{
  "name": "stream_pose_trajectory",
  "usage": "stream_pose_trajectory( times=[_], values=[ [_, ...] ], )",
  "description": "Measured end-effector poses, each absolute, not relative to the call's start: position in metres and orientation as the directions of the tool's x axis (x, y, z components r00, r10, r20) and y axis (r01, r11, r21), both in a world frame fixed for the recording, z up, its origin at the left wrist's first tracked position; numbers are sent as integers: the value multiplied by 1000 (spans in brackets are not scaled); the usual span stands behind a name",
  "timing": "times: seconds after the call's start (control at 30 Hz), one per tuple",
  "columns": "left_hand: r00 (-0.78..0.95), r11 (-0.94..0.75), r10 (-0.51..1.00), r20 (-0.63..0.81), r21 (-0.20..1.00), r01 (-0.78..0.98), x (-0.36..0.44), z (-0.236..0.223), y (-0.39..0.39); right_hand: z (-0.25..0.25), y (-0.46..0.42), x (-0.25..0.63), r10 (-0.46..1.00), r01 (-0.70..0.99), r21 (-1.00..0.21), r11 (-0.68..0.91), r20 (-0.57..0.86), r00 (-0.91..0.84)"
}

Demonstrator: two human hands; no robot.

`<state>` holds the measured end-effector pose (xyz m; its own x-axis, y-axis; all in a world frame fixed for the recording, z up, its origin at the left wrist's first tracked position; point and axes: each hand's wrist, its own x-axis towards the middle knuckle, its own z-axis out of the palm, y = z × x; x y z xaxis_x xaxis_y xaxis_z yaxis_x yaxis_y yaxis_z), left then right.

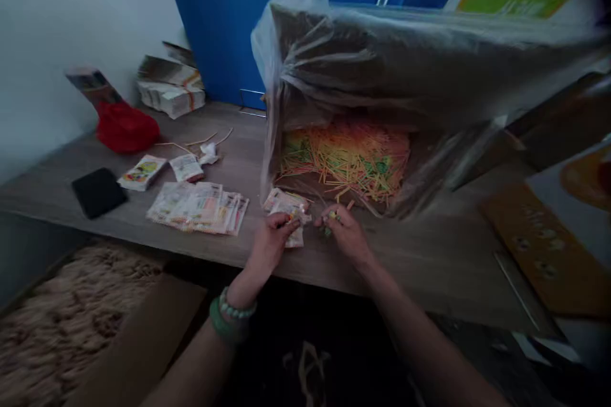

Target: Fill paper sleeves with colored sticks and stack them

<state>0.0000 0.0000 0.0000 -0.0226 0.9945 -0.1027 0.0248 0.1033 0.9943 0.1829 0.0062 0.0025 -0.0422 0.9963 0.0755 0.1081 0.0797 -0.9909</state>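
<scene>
My left hand (271,238) is closed in a pinch at the desk's front edge, thumb against fingers, over small printed plastic packets (294,238). Something small and yellowish shows at its fingertips, too blurred to name. A short way to the right, my right hand (347,232) is closed too, with small greenish and yellow bits between its fingers. The two hands are apart. Just behind them a box lined with clear plastic (344,76) lies with its opening toward me, holding a heap of thin coloured sticks or strips (353,156).
Left of my hands lie overlapping printed packets (195,206), a small card stack (143,172) and a black flat object (99,192). Farther back are a red cloth bundle (126,127) and banded paper stacks (172,92). A printed carton (548,235) stands at right.
</scene>
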Motion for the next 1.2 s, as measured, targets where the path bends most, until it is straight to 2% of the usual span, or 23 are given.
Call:
stream_pose_trajectory(
  times=[0.1,0.2,0.47,0.63,0.73,0.83,1.07,1.2],
  values=[
    [56,107,992,-109,994,37,-2,3,-7,26,7,174,992,-122,-987,105,112,-53],
    [110,101,988,-105,994,39,-1,5,-13,45,6,163,988,-268,-954,132,147,-38],
    [42,12,999,-14,999,49,1,11,-17,58,5,132,954,-365,-883,295,291,68],
    [70,102,993,-98,994,-43,3,20,-19,52,0,124,930,-297,-884,360,365,43],
    [129,206,974,-188,969,-139,2,24,-21,47,-2,126,936,-238,-909,341,352,-5],
    [178,281,952,-250,942,-182,1,23,-22,42,-2,131,944,-249,-913,323,328,21],
    [210,286,945,-250,944,-164,5,22,-22,49,2,131,901,-254,-865,433,404,159],
    [203,288,946,-252,943,-169,6,27,-22,46,-1,127,887,-168,-872,460,445,121]
  ],
)
